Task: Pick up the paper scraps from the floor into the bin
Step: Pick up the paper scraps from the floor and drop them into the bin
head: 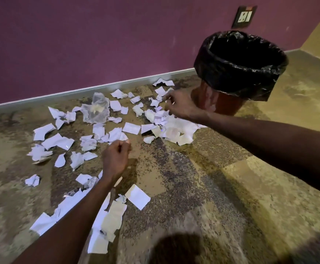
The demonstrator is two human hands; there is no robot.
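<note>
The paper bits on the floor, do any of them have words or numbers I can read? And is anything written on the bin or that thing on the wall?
No text can be read anywhere.
Paper scraps: faint marks on a few, too blurred to read.
Bin with black liner: no label shows.
Wall switch plate: an orange strip on top, too small to read.

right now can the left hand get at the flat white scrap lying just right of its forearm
Probably yes. The flat white scrap lies uncovered on the floor, beside the forearm, with nothing on top. The left hand is curled past it and appears to hold nothing, so it would need to pull back.
</note>
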